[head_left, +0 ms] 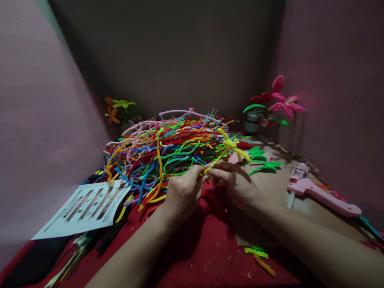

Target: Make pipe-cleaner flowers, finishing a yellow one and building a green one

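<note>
Two bare arms [129, 255] come in nearest, reaching toward a big pile of fuzzy sticks [176, 140]. The left hand [184, 188] and the right hand [236, 184] meet just in front of the pile, toward its right side. Their fingers are pinched close together on the thin stem of a yellow flower [231, 145]. The flower is long and skinny. It slants up and to the right, with its stem end in the fingers and its petals at the far end, by the right edge of the pile.

Green leaves [263, 160] lie right of the pile on a brown board [272, 189]. Farther right of the pile is a pink glue gun [326, 198]. A pink flower [287, 105] stands behind the pile, to the right. A white paper [81, 211] lies left of the pile and a bit nearer. Red cloth [189, 257] is under the pile.
</note>
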Demonstrator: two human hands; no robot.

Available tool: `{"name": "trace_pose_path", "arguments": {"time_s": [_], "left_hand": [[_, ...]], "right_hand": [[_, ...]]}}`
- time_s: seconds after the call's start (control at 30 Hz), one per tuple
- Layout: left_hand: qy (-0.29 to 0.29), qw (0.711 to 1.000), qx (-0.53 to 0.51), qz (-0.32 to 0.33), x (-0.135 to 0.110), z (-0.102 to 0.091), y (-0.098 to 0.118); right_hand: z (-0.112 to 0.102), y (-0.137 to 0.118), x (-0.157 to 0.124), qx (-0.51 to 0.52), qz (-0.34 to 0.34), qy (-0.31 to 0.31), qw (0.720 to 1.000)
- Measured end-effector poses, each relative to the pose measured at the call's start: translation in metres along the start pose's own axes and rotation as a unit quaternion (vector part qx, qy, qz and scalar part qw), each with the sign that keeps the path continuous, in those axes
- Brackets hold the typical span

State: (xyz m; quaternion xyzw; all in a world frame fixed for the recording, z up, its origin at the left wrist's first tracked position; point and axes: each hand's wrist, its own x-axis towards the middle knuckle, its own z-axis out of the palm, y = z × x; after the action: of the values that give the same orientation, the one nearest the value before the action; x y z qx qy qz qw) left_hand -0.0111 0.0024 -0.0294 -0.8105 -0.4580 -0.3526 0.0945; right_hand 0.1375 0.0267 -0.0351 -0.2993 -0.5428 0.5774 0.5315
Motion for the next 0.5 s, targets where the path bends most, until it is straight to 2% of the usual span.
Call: {"name": "trace_pose_path", "arguments": {"time_s": [0.1, 0.17, 0.27, 0.4, 0.5], "left_hand": [[-0.002, 0.999, 0.009, 0.039, -0.002, 0.000, -0.002], [-0.010, 0.999, -0.040, 0.002, -0.002, -0.001, 0.000], [-0.024, 0.984, -0.146, -0.102, 0.000, -0.004, 0.005], [-0.070, 0.922, -0.304, -0.228, 0.004, -0.005, 0.010], [-0.095, 0.871, -0.389, -0.285, 0.007, -0.008, 0.011]], "right_hand": [[0.002, -0.005, -0.003, -0.032, -0.014, -0.005, 0.999], [0.002, -0.008, -0.004, -0.039, -0.022, -0.016, 0.999], [0.003, -0.008, -0.004, -0.024, -0.002, -0.020, 0.999], [0.004, -0.004, -0.003, 0.014, 0.037, -0.003, 0.999], [0.004, -0.001, -0.002, 0.065, 0.046, -0.016, 0.997]]}}
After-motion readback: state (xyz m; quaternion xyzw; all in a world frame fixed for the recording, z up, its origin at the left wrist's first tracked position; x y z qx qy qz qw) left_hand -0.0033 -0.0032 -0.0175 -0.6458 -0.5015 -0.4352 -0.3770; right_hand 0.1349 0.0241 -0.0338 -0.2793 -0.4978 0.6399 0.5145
